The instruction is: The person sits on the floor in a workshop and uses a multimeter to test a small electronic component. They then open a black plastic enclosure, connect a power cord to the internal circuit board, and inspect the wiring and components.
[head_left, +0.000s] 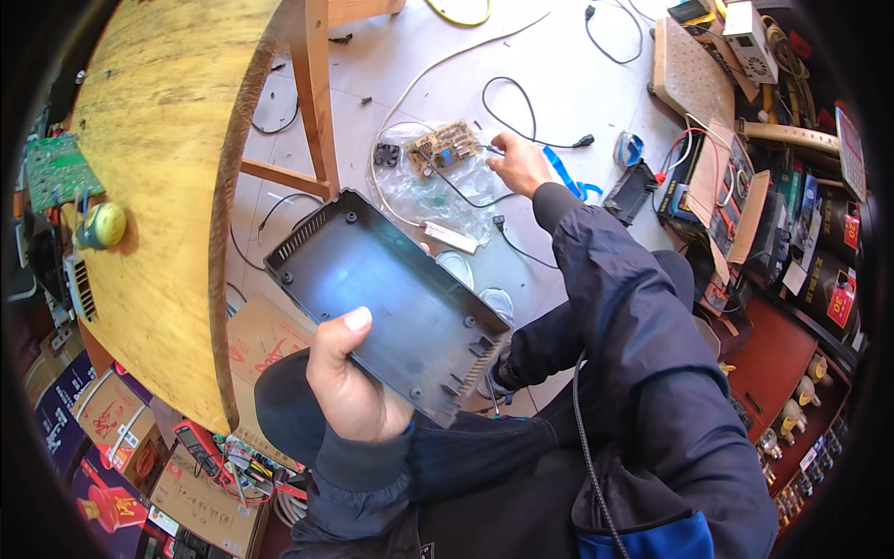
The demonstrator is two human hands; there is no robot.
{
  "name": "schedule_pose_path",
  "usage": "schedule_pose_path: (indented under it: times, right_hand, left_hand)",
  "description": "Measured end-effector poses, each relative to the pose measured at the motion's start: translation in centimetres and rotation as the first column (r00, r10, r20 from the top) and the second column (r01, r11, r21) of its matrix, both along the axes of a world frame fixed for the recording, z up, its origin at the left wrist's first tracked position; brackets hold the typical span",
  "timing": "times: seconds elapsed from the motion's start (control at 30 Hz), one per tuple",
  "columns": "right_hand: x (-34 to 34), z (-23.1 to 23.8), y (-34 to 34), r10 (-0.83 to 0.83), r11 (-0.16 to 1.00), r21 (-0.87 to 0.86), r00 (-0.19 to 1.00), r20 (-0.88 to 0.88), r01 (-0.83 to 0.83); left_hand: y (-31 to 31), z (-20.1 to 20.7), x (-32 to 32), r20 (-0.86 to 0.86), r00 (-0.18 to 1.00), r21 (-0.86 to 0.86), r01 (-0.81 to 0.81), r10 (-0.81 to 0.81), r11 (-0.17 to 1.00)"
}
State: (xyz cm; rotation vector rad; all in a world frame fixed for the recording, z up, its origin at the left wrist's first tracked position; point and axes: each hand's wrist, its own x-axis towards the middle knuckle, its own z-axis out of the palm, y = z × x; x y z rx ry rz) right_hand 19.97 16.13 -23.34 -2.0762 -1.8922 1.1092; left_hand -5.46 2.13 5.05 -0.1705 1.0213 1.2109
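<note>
My left hand grips a black plastic housing shell by its near side, thumb over the rim. The shell is tilted with its hollow inside facing me; vent slots and screw posts show. My right hand is stretched out over the floor beside a brown circuit board. Its fingers are bent together around something small and dark at the board's right edge, too small to make out. The board lies on a clear plastic bag next to a small black fan. A black cable crosses the bag.
At left stands a wooden table bearing a green circuit board. A white power strip and a black plug cord lie on the floor. Cardboard boxes and a red multimeter sit lower left. Parts crowd the right.
</note>
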Motion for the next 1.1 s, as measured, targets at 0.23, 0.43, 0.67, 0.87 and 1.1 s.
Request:
schedule_pose_path:
  times: [0.23,0.43,0.67,0.87,1.1]
  right_hand:
    - [1.4,-5.7,-0.5,0.024,0.992,-0.129,0.968,0.250,0.009]
    - [1.9,-2.5,1.6,0.239,0.970,-0.016,0.946,0.218,-0.242]
    - [0.8,5.6,3.6,0.315,0.945,0.065,0.946,0.078,-0.320]
    - [0.4,12.8,2.6,0.384,0.911,0.150,0.923,0.037,-0.385]
    - [4.0,24.5,1.6,0.345,0.897,0.252,0.931,0.114,-0.364]
  left_hand:
    - [1.4,0.6,0.6,-0.073,0.997,-0.100,0.012,-0.020,0.995]
    - [1.4,0.7,0.7,-0.071,0.997,-0.129,-0.035,0.026,0.991]
    - [0.3,0.1,0.6,0.027,0.991,0.012,-0.135,0.134,0.991]
    - [0.1,-0.8,-0.2,0.110,0.989,0.124,-0.113,0.100,0.986]
    - [0.3,-1.2,-0.1,0.035,0.999,0.241,0.008,-0.017,0.970]
